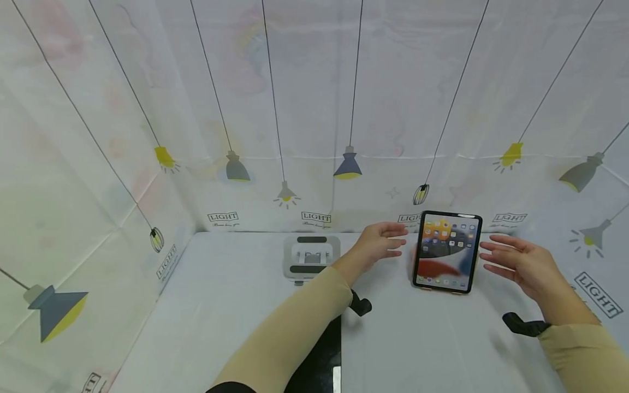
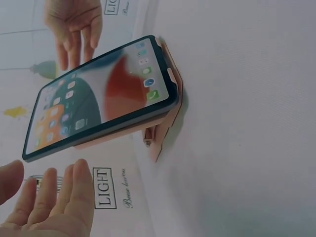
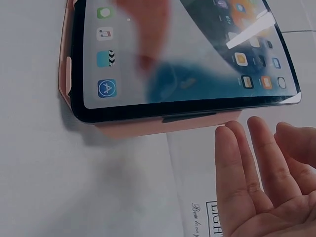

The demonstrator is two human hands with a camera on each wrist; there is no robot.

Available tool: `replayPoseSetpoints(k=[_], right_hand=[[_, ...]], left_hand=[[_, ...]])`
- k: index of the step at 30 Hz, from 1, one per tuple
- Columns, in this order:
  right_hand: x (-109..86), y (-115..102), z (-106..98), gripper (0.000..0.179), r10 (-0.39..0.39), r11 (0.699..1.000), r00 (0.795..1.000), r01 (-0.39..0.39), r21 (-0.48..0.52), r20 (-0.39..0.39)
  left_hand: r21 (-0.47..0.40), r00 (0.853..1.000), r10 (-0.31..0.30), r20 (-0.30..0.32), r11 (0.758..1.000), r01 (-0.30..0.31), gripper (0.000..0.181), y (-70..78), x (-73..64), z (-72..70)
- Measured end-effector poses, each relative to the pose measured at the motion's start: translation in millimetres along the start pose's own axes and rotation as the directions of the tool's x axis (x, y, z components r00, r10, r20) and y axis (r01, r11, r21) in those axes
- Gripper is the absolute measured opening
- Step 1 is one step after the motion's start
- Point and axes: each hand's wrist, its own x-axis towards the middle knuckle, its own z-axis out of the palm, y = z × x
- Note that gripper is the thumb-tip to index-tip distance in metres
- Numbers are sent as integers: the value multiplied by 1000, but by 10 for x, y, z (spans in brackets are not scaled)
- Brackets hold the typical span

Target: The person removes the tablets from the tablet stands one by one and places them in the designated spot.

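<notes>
A tablet (image 1: 447, 252) with its screen lit leans upright on a pink stand (image 2: 165, 123) near the back of the table. To its left, my left hand (image 1: 375, 244) hovers with fingers extended toward the tablet's edge and nothing in the grasp. On the other side, my right hand (image 1: 523, 267) is held up with its fingers pointing at the tablet's right edge, also holding nothing. In the right wrist view, the right fingertips (image 3: 228, 143) are just off the tablet's side edge, close to the pink stand behind it.
A grey-and-white device with a dark-barred top (image 1: 310, 256) lies left of the tablet, partly behind my left forearm. A black flat panel (image 1: 319, 355) shows at the front under that arm. White curtains printed with lamps (image 1: 314, 109) enclose the table (image 1: 216, 305) behind and at both sides.
</notes>
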Motion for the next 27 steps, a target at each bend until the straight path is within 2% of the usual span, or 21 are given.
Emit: replayPoseSetpoints(k=[9, 14, 21, 27], right_hand=[[86, -32, -3, 37, -15, 1000, 999, 15, 2, -34], [138, -89, 14, 40, -38, 999, 998, 37, -26, -42], [190, -115, 59, 41, -27, 997, 997, 21, -78, -73], [163, -89, 52, 37, -63, 996, 997, 60, -69, -40]], left_hand=[[40, 1000, 10, 18, 999, -11, 44, 45, 101, 102], [45, 1000, 8, -5, 999, -8, 48, 38, 169, 159], [48, 999, 21, -47, 999, -18, 51, 27, 205, 271], [58, 996, 30, -83, 998, -26, 49, -13, 223, 306]])
